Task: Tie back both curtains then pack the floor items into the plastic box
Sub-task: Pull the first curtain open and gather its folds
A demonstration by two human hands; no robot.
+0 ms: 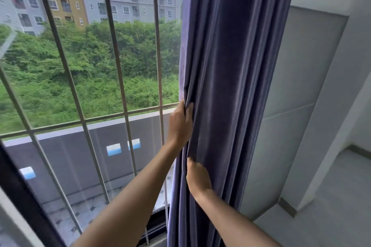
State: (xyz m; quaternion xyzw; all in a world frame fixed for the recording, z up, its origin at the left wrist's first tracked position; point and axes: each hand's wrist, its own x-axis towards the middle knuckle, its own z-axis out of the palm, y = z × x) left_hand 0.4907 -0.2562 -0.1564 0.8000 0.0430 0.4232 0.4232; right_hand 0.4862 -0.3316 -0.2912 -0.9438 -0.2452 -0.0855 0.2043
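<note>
Right, purple curtain [230,86] hangs bunched just right of the window bars [112,66]; your left hand [180,124] pinches its window-side edge, right hand [197,178] below grasps folds, gathering them for tying

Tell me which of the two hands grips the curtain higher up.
The left hand. It grips the purple curtain at its window-side edge, level with the rail of the window bars, while the right hand grips the folds lower down.

Two bare forearms reach in from the bottom edge, no sleeves showing. The left hand [180,124] and right hand [197,178] wear no gloves, rings, watch or bracelets.
</note>
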